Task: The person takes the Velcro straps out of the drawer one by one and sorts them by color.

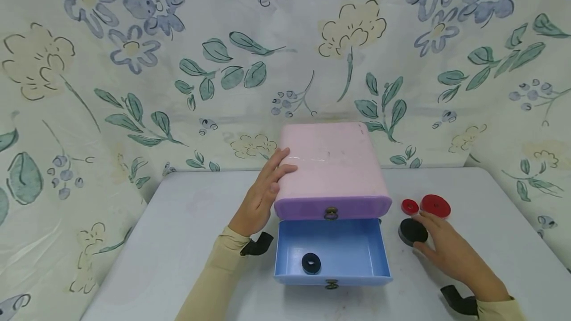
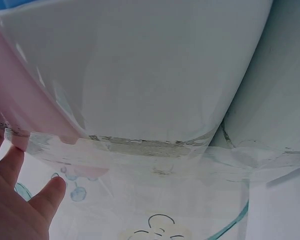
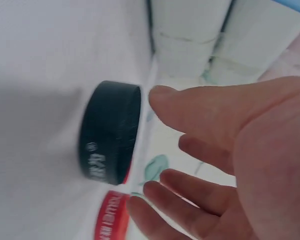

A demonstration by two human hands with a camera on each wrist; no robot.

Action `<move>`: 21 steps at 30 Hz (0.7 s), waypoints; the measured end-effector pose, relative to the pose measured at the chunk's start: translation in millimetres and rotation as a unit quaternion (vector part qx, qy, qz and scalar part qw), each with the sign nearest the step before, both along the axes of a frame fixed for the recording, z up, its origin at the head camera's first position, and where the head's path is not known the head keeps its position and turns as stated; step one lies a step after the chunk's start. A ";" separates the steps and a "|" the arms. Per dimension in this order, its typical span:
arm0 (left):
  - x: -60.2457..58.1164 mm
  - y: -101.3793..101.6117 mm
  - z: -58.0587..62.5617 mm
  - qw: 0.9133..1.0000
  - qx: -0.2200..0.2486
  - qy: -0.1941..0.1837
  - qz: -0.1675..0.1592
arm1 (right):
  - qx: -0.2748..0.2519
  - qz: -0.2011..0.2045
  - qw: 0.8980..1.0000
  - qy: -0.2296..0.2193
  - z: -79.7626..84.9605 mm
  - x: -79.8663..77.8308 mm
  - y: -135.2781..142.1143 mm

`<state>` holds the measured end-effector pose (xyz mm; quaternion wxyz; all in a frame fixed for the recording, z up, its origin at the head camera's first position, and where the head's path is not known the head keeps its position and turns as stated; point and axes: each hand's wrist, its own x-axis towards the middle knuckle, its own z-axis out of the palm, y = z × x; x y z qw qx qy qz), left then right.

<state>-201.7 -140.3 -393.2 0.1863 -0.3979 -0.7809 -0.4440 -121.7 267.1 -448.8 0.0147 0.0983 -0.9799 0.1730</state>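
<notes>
A small drawer cabinet with a pink top (image 1: 332, 162) and a purple drawer front (image 1: 332, 208) stands on the table. Below, its blue drawer (image 1: 357, 254) is pulled out, with a small black ring (image 1: 311, 263) lying inside. My left hand (image 1: 260, 194) rests against the cabinet's left side, fingertips over its top edge. Near a thick black disc (image 1: 412, 232) with white lettering round its side, my right hand (image 1: 450, 246) has its fingers spread and loosely bent. In the right wrist view the thumb (image 3: 190, 107) comes right up to the disc (image 3: 110, 132).
Behind the black disc lie a large red disc (image 1: 435, 205) and a small red ring (image 1: 410, 206). A flowered sheet (image 1: 250, 88) hangs around the back and sides of the white table (image 1: 192, 241). Black wrist mounts (image 1: 459, 301) stick out by both hands.
</notes>
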 end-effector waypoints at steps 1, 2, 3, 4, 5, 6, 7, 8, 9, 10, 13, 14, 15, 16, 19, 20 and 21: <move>0.1 0.1 0.0 1.000 0.000 -0.001 0.001 | -0.001 0.002 1.000 0.012 1.9 1.3 -0.7; -0.1 0.1 -0.3 1.000 0.000 -0.001 0.001 | -0.003 0.003 1.000 0.020 4.0 2.5 -1.6; -0.1 0.1 -0.5 1.000 -0.001 -0.001 0.001 | -0.007 0.004 1.000 0.027 6.2 3.5 -2.6; -0.3 0.2 -0.7 1.000 -0.001 -0.002 0.002 | -0.011 0.005 0.999 0.034 8.4 4.5 -3.5; -0.2 0.2 -0.6 1.000 0.000 -0.002 0.001 | -0.016 0.006 0.999 0.039 10.7 5.3 -4.4; -0.3 0.2 -0.7 1.000 0.000 -0.001 0.002 | -0.020 0.007 0.999 0.042 13.1 6.4 -5.4; -0.1 0.2 -0.6 1.000 0.000 -0.002 0.001 | -0.026 0.008 0.999 0.044 15.7 7.7 -6.7; -0.3 0.2 -0.9 1.000 0.000 -0.002 0.001 | -0.029 0.010 0.998 0.048 18.4 9.2 -7.8; -0.3 0.2 -1.0 1.000 0.000 -0.001 0.001 | -0.032 0.012 0.998 0.053 21.2 10.7 -8.9; -0.3 0.2 -1.0 1.000 0.000 -0.001 0.000 | -0.034 0.014 0.998 0.057 24.1 12.4 -10.0; -0.4 0.3 -1.3 1.000 0.000 0.000 -0.001 | -0.038 0.020 0.997 0.067 33.2 18.2 -13.8; -0.5 0.2 -1.4 1.000 0.000 0.001 -0.001 | -0.039 0.021 0.997 0.069 36.3 20.0 -15.1; -0.4 0.2 -1.4 1.000 0.000 0.001 -0.001 | -0.039 0.023 0.996 0.071 39.2 21.9 -16.5; -0.3 0.1 -1.3 1.000 0.000 0.001 -0.001 | -0.041 0.025 0.996 0.073 42.4 23.8 -18.1; 0.1 0.0 -0.7 1.000 0.000 0.002 0.001 | -0.041 0.031 0.996 0.078 50.9 29.4 -23.3; 0.1 0.0 -0.6 1.000 -0.001 0.001 0.001 | -0.040 0.032 0.996 0.080 53.5 31.3 -25.3; 0.1 0.0 -0.1 1.000 -0.001 0.001 0.001 | -0.038 0.034 0.995 0.083 55.8 33.1 -27.2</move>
